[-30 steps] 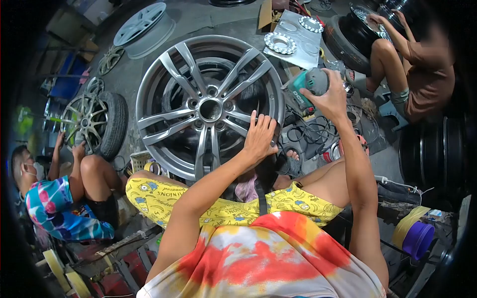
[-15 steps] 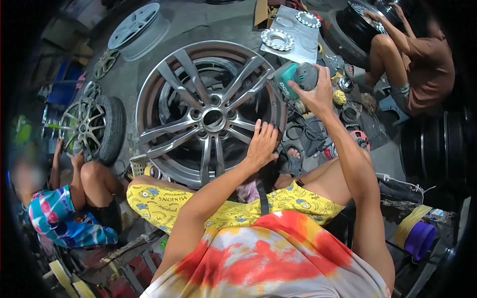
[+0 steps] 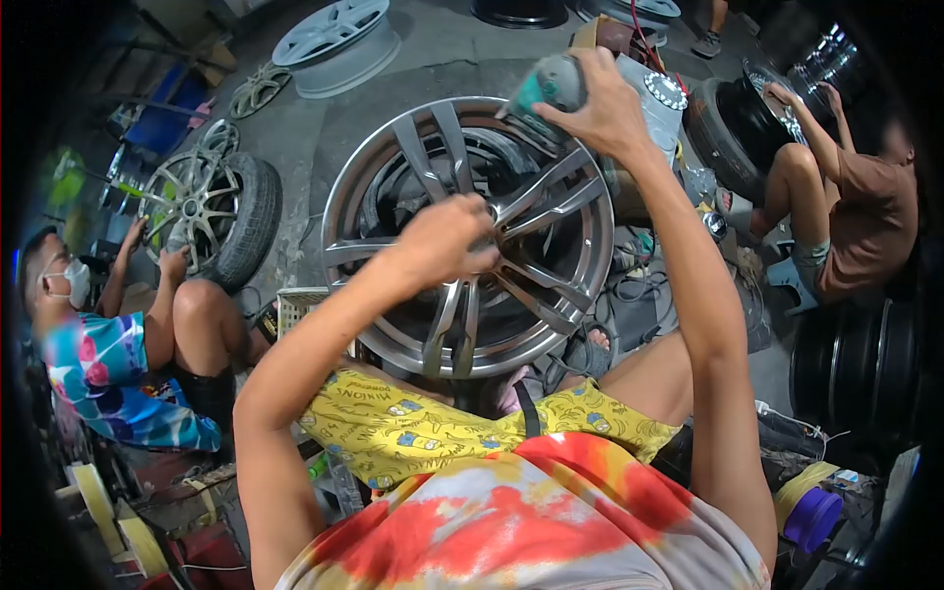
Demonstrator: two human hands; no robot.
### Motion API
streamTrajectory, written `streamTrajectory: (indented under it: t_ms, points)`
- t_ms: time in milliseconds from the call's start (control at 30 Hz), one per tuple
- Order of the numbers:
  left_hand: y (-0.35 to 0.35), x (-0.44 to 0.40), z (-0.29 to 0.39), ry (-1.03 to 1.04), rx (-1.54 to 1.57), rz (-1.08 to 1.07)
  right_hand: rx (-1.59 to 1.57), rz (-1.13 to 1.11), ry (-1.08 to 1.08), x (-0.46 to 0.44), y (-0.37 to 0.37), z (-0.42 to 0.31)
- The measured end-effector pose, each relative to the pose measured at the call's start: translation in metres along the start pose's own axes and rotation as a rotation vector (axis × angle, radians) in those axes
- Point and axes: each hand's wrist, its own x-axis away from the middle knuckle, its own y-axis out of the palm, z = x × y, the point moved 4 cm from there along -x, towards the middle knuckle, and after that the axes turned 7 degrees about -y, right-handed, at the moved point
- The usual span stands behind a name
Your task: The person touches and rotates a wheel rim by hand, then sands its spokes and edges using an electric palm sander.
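A large grey alloy wheel (image 3: 452, 334) with paired spokes lies face up in front of my knees. Above its far right rim, my right hand (image 3: 600, 103) is wrapped round the top of a green and grey power sander (image 3: 551, 90), whose flat base is tilted down toward the rim. My left hand (image 3: 447, 239) is over the middle of the wheel, covering part of the hub, its fingers curled and slightly blurred. Whether those fingers hold anything is hidden.
At the left a person (image 3: 128, 344) works on a thin-spoked wheel (image 3: 189, 208) beside a tire (image 3: 258, 221). Another person (image 3: 865, 206) sits at the right by a dark wheel. A pale wheel (image 3: 339, 49) lies behind. Cables (image 3: 639, 295) cover the right floor.
My left hand has moved from the near right rim to the hub and curled. My right hand has carried the sander up and left. The view has shifted, and the wheel appears farther right.
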Motion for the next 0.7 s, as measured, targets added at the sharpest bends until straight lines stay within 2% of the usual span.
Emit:
streamTrajectory:
  t_ms: [100, 233, 333, 400, 433, 500, 567, 700]
  points:
    - [-0.044, -0.005, -0.039, -0.1, -0.047, 0.222, 0.002, -0.005, -0.113, -0.029, 0.011, -0.026]
    - [-0.086, 0.01, -0.087, -0.201, -0.138, 0.688, 0.073, -0.158, -0.177, -0.038, 0.006, -0.041]
    - [-0.072, 0.026, -0.14, -0.336, -0.106, 0.692, 0.07, -0.194, -0.216, -0.017, -0.011, -0.018]
    - [-0.037, 0.024, -0.183, -0.496, 0.107, 0.51, 0.042, -0.151, -0.192, 0.003, -0.02, 0.004]
    - [-0.044, 0.022, -0.173, -0.502, 0.121, 0.514, 0.046, -0.164, -0.2, 0.01, -0.021, 0.006]
    - [-0.054, 0.016, -0.16, -0.549, 0.328, 0.375, 0.116, -0.083, -0.194, 0.02, -0.027, 0.004]
    - [-0.052, 0.013, -0.168, -0.517, 0.296, 0.429, 0.081, -0.072, -0.167, 0.014, -0.017, -0.006]
    - [-0.048, 0.016, -0.173, -0.544, 0.262, 0.408, 0.059, -0.058, -0.245, -0.019, 0.002, -0.041]
